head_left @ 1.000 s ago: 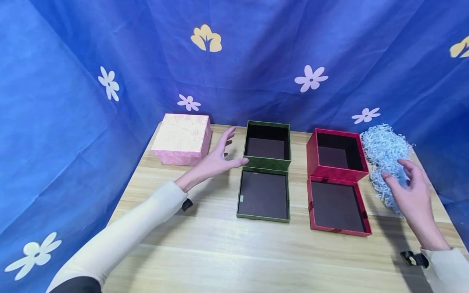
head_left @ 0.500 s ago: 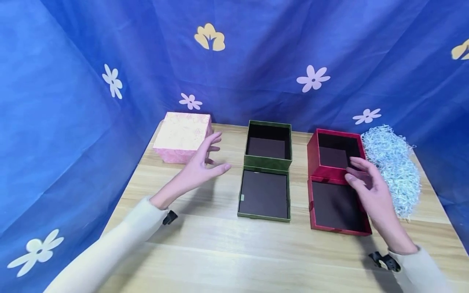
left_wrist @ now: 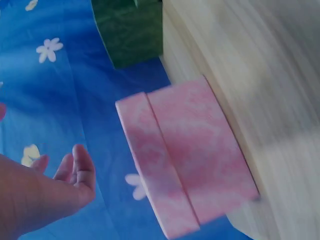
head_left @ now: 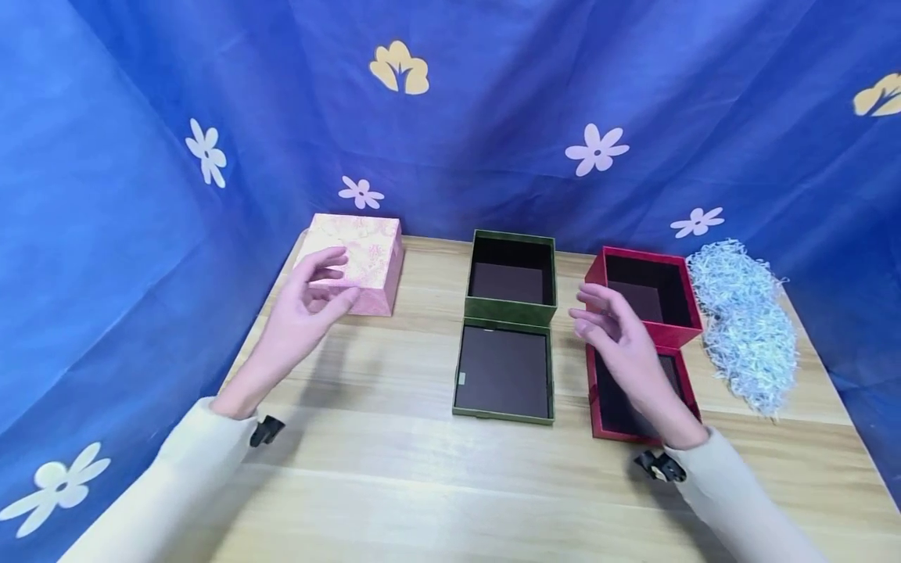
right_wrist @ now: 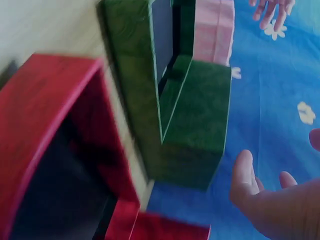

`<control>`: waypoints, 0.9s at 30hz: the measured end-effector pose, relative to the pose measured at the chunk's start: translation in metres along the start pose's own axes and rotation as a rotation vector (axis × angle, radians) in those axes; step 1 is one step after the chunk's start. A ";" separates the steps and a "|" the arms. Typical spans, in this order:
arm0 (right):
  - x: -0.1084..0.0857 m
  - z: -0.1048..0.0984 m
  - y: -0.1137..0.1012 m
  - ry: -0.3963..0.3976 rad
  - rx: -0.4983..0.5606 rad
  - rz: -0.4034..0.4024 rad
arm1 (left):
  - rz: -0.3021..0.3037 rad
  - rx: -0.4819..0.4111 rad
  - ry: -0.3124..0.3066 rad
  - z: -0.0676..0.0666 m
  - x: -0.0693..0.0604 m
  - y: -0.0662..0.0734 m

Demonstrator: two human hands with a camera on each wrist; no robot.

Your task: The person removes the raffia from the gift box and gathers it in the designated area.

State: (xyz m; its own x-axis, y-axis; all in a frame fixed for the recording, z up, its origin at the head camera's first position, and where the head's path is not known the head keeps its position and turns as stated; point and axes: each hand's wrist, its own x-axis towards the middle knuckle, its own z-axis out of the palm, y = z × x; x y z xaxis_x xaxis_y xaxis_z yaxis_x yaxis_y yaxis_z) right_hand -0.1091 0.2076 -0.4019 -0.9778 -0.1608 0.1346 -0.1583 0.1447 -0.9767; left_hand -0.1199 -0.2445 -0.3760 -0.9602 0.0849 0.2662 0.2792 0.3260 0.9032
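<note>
A pink box point(head_left: 359, 250) with its lid on stands at the back left of the table. In front of it in the head view hangs my left hand point(head_left: 299, 309), fingers loosely bent and holding nothing. The left wrist view shows a gap between the hand point(left_wrist: 47, 195) and the pink box point(left_wrist: 195, 155). My right hand point(head_left: 629, 348) hovers over the left side of the red box point(head_left: 644, 328) and its lid point(head_left: 594, 391), also holding nothing. Between the hands stands a green box point(head_left: 512, 313), uncovered, with its lid point(head_left: 503, 371) lying inside-up before it.
Pale blue shredded paper point(head_left: 749, 328) lies in a heap on the right of the wooden table point(head_left: 394, 477). Behind the boxes hangs a blue flowered cloth point(head_left: 479, 117). The red lid lies inside-up directly in front of its box.
My left hand has moved left and back from beside the green box to the pink box. My right hand has travelled left from the shredded paper to the red box. The boxes stay put.
</note>
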 end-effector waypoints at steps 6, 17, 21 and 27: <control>0.018 0.034 -0.002 -0.076 0.074 0.023 | 0.005 0.132 0.105 -0.028 -0.001 -0.018; 0.062 0.103 -0.011 -0.211 0.242 0.090 | -0.254 0.097 0.128 -0.072 0.025 -0.060; 0.079 0.122 -0.020 -0.254 0.306 0.143 | -0.354 -0.193 0.086 -0.083 0.040 -0.075; 0.109 0.147 -0.027 -0.263 0.335 0.235 | -0.436 -0.350 0.021 -0.094 0.053 -0.093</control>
State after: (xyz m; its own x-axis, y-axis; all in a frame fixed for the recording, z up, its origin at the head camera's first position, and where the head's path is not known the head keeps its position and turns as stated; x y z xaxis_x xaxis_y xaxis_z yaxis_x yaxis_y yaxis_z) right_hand -0.1910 0.0430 -0.3856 -0.9069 -0.4092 -0.1008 0.1582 -0.1088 -0.9814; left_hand -0.1960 -0.3589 -0.4137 -0.9882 -0.0079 -0.1531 -0.1531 -0.0051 0.9882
